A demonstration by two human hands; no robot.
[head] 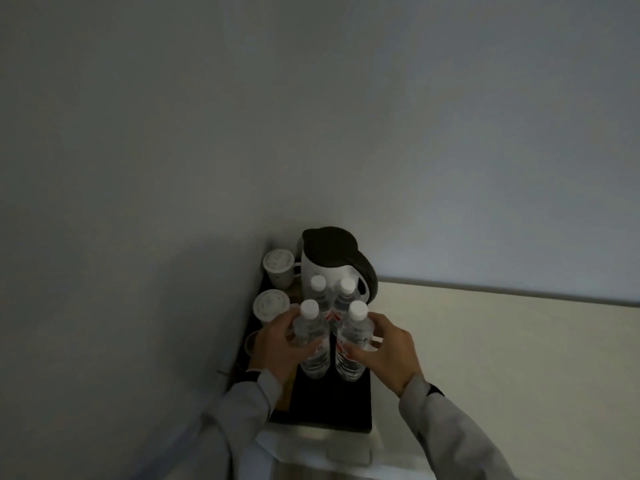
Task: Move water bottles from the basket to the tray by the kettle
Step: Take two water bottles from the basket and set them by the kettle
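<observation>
Walls, dim and bare, filled most of the head view, with a pale table (485,341) running into the corner below them. On the table sat a dark tray (332,407), and at its far end a white kettle (329,268) with a dark lid. Two lidded cups (278,266) stood to the kettle's left, along the tray's left side.

Four water bottles (317,296) stood upright on the tray in two pairs, the rear pair just in front of the kettle. The left hand (277,344) had its fingers (287,320) wrapped around the front left bottle (311,336), and the right hand (384,348) had its own curled around the front right bottle (355,336). Both bottles appeared to rest on the tray, though their bases were too dark to be sure.

No basket showed in view, so whether more bottles remained could not be told. Judging by the four in place, the task looked far along, with letting go of the front pair left.
</observation>
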